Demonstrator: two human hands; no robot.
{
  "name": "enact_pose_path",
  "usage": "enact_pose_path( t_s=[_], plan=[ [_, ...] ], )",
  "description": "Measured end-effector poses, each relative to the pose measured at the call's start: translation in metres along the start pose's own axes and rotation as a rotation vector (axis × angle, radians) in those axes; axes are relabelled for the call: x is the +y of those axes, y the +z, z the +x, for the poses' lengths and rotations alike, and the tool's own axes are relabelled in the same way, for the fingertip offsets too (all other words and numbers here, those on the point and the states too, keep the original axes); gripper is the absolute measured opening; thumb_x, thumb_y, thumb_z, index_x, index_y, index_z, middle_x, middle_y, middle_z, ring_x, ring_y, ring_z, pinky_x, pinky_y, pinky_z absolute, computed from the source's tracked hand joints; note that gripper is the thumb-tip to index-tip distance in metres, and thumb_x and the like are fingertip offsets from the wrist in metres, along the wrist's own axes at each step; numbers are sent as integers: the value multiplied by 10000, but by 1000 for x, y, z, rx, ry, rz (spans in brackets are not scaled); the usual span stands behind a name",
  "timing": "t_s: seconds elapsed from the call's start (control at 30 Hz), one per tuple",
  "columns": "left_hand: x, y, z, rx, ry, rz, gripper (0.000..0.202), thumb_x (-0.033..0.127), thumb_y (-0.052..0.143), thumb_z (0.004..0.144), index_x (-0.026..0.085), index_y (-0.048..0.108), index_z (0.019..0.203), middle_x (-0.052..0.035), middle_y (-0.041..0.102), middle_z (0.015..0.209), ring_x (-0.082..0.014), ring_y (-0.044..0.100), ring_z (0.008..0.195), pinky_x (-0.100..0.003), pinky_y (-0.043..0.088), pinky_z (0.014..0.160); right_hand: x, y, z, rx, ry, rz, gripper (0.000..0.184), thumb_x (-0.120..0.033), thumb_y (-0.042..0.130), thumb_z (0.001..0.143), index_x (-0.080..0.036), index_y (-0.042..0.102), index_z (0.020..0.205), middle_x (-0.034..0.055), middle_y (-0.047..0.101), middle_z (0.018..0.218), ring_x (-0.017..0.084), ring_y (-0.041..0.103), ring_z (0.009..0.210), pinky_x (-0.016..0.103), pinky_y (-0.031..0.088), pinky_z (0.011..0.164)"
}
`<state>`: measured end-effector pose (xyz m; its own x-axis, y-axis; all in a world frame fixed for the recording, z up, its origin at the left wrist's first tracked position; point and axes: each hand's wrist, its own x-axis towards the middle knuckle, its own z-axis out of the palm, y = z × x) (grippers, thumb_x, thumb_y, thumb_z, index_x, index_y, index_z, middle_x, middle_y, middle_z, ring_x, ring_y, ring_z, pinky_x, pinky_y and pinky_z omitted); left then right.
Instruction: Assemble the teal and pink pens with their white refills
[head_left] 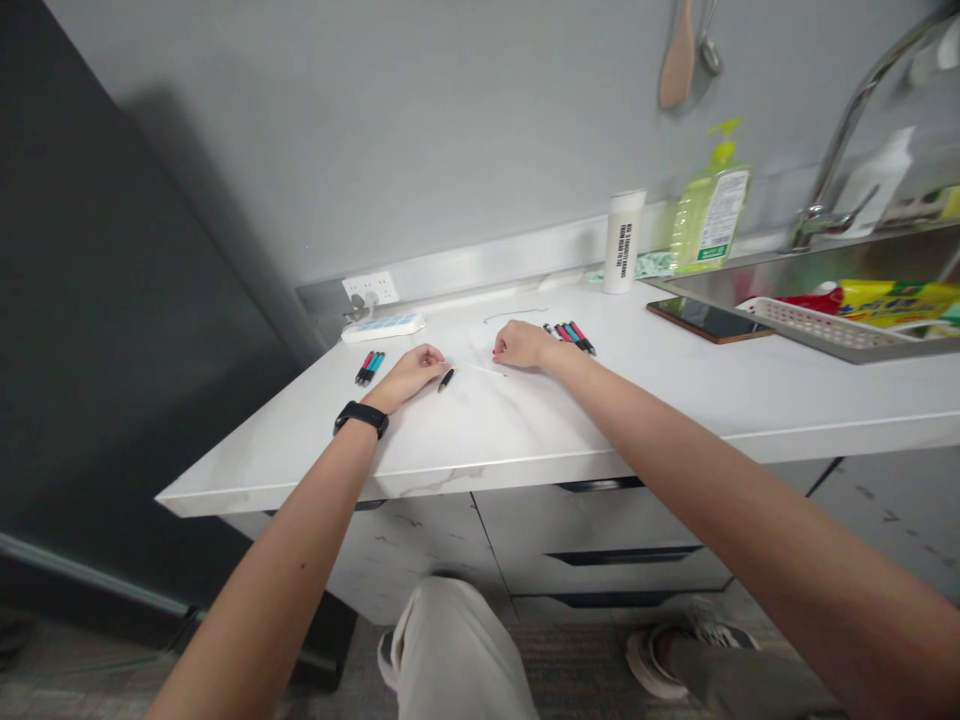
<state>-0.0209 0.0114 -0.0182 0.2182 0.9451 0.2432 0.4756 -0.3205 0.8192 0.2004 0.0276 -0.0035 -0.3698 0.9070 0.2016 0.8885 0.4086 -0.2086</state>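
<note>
My left hand [415,376], with a black band on the wrist, rests on the white countertop, thumb and fingers pinched together. What they hold is hidden or too small to make out. A black pen part [446,380] lies right by its fingertips. Between the hands runs a thin white stick [480,369] with a dark tip, like a pen refill. My right hand [521,345] is closed, with a small red piece [494,353] showing at its fingertips. Several pens [574,338] lie beyond the right wrist. Left of my left hand is a small group of red and blue pens [370,368].
A power strip [384,327] sits near the wall socket [371,289]. Along the back stand a white bottle [622,245] and a yellow-green soap bottle [711,215]. A phone [707,318] lies beside the sink [862,345]. A thin dark wire-like piece [516,314] lies behind my right hand.
</note>
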Motion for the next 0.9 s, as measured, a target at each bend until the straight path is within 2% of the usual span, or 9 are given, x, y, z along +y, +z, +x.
enact_pose_path(
  t_s=[0.1, 0.2, 0.33, 0.43, 0.53, 0.7, 0.9],
  plan=[
    [-2, -1, 2, 23, -34, -61, 171, 240, 692, 649, 165, 559, 726, 27, 536, 650, -87, 461, 569, -233, 355, 574, 1, 3, 2, 41, 6, 1, 239, -181, 615, 772, -127, 744, 965, 161, 679, 1107, 250, 640, 997, 275, 471, 828],
    [-3, -2, 4, 47, -39, -132, 173, 245, 691, 634, 167, 561, 719, 31, 516, 653, -81, 436, 559, -224, 336, 546, 2, 4, 5, 108, -14, 65, 196, -140, 604, 772, -128, 746, 907, 146, 692, 1070, 223, 642, 972, 256, 462, 836],
    [-3, -4, 5, 59, 37, -184, 154, 269, 681, 639, 167, 598, 719, 21, 542, 697, -78, 429, 568, -219, 313, 523, 1, 6, 13, 165, -22, 398, 151, -130, 602, 777, -132, 732, 854, 74, 725, 880, 135, 641, 762, 207, 466, 736],
    [-2, -5, 3, 34, 64, -185, 169, 282, 692, 646, 169, 653, 765, 17, 572, 690, -79, 440, 569, -224, 326, 538, -2, 6, 14, 112, -7, 731, 140, -142, 614, 753, -120, 718, 844, 48, 713, 793, 79, 560, 586, 187, 435, 586],
    [1, -5, 0, -7, 54, -193, 228, 287, 730, 632, 173, 689, 826, -3, 628, 740, -90, 506, 626, -231, 382, 600, -9, 5, 8, 36, -21, 920, 144, -158, 634, 713, -119, 708, 831, 38, 694, 756, 65, 525, 575, 168, 375, 515],
    [2, -4, -6, -81, 84, -251, 323, 302, 780, 607, 162, 686, 884, -37, 678, 808, -134, 603, 759, -285, 456, 762, -19, 5, 2, -64, -92, 1008, 119, -146, 643, 686, -121, 682, 795, 28, 670, 732, 72, 538, 626, 167, 357, 532],
    [2, -3, -8, -129, 90, -269, 312, 340, 798, 599, 146, 667, 806, -53, 697, 829, -147, 622, 772, -305, 464, 768, -24, 7, 0, -148, -150, 1080, 144, -184, 712, 656, -120, 663, 775, 18, 649, 694, 72, 520, 610, 194, 352, 549]
  ],
)
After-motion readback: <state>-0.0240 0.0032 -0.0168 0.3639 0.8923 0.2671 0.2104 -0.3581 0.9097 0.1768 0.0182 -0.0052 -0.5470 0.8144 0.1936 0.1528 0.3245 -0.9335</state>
